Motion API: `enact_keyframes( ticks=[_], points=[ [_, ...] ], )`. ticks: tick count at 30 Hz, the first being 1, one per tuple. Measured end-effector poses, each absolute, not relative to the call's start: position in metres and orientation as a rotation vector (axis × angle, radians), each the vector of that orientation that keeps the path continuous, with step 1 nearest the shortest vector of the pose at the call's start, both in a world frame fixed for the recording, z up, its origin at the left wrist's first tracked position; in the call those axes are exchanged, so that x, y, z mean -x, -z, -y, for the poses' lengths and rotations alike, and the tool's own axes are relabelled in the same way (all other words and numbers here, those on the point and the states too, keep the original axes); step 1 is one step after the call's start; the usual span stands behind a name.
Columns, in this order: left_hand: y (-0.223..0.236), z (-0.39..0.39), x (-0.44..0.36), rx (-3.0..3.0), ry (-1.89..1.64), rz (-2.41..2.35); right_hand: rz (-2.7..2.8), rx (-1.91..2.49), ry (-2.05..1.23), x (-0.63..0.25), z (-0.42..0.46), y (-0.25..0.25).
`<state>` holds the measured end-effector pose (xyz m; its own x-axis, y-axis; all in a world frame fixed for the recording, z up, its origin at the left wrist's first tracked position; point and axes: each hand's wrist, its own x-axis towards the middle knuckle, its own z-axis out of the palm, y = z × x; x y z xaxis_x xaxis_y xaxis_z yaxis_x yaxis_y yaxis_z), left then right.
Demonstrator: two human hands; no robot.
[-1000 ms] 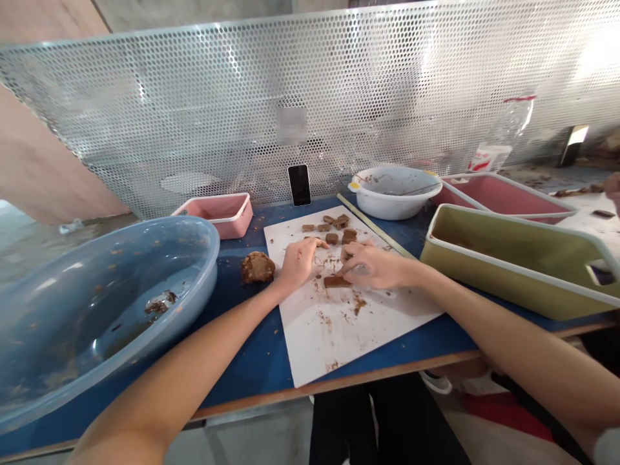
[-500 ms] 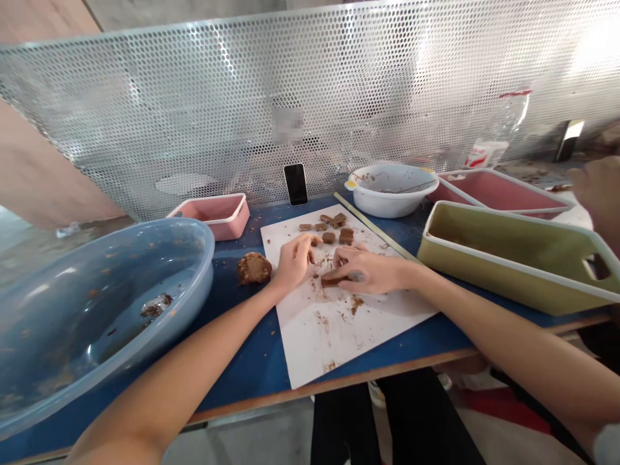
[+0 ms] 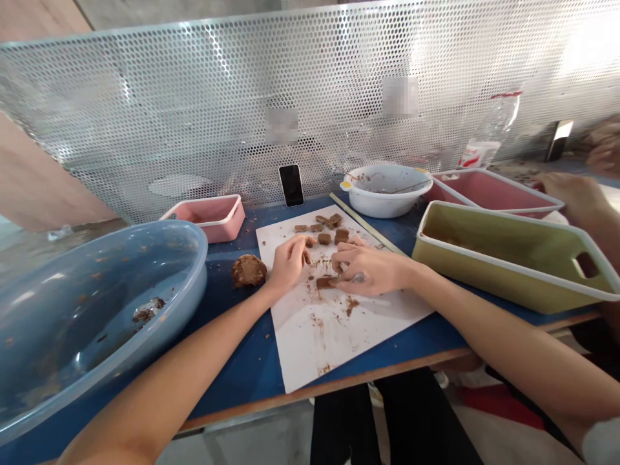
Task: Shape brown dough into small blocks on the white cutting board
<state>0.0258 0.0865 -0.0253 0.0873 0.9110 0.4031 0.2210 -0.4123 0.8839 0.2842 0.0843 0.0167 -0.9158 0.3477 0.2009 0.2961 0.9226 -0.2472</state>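
My left hand (image 3: 287, 263) rests at the left side of a white board (image 3: 303, 349), fingers loosely bent and soiled brown at the tips; I see nothing held in it. Over the board's middle, my right hand (image 3: 371, 266) is closed around something greyish, mostly hidden by the fingers. Its fingertips are at a flat brown clay-like piece (image 3: 327, 282). Farther up the board lie several small brown blocks (image 3: 324, 239), with crumbs and smears around. A large brown lump (image 3: 248, 270) sits on the blue table just left of my left hand.
A big blue basin (image 3: 188, 284) stands left, a pink box (image 3: 227, 227) behind it. A phone (image 3: 291, 185) leans against the perforated metal screen (image 3: 203, 116). A pale strip (image 3: 363, 223), white basin (image 3: 387, 205), green box (image 3: 494, 278), pink tray (image 3: 518, 200) and another person's hand (image 3: 571, 194) are right.
My right fingertips have drawn back slightly, showing more of the flat brown piece. The left hand stays nearly in place. At the right, the other person's hand has lowered toward the pink tray.
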Motion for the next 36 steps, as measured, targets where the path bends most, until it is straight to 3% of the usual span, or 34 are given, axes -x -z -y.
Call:
enact_keyframes(
  ticks=[36],
  points=[
    [0.0245, -0.0873, -0.0252, -1.726, -1.352, -1.119, 2.879, 0.55, -0.448, -0.2848, -0.0855, -0.0201]
  ],
)
